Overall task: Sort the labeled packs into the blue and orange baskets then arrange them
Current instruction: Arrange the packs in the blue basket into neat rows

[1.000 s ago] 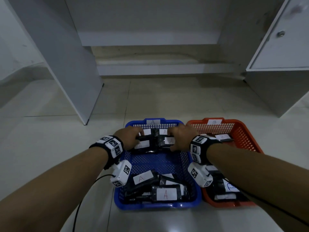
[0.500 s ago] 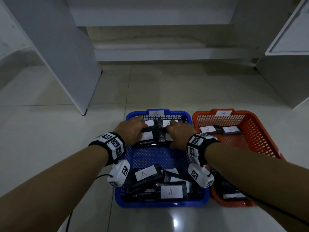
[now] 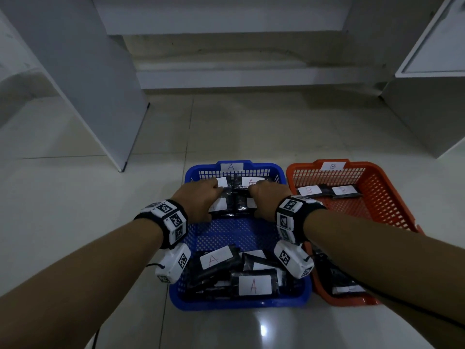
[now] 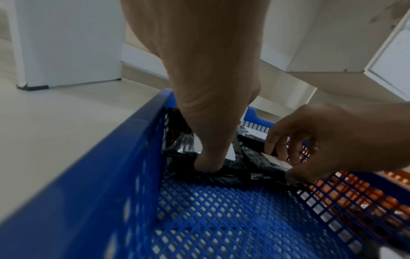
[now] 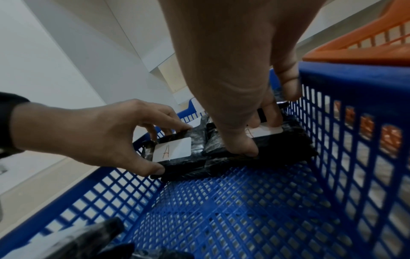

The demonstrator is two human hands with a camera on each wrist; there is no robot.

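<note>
I see two bare arms reaching from the bottom of the frame toward two mesh baskets side by side on a tiled floor. The blue basket (image 3: 297, 297), tagged A, sits at lower centre; the orange basket (image 3: 392, 197), tagged B, touches it on the right.

My left hand (image 3: 198, 200) has its grip closed around a black pack with a white A label (image 5: 172, 149), thumb at the near edge and fingers over the far edge. My right hand (image 3: 269, 197) pinches the neighbouring A pack (image 5: 264, 130) the same way. Both packs lie flat at the far end of the blue basket, side by side and touching.

Compared with a second ago, both hands and the packs under them have shifted toward the far wall, so the pair now sits close against it, and the view has drawn back a little. I judge this to be the arranging stage for that row, close to finished.

A loose heap of A packs (image 3: 254, 284) remains at the near end of the blue basket, unarranged. Two B packs (image 3: 327, 191) lie in a row in the orange basket, with more dark packs at its near end, partly hidden by my right arm.
</note>
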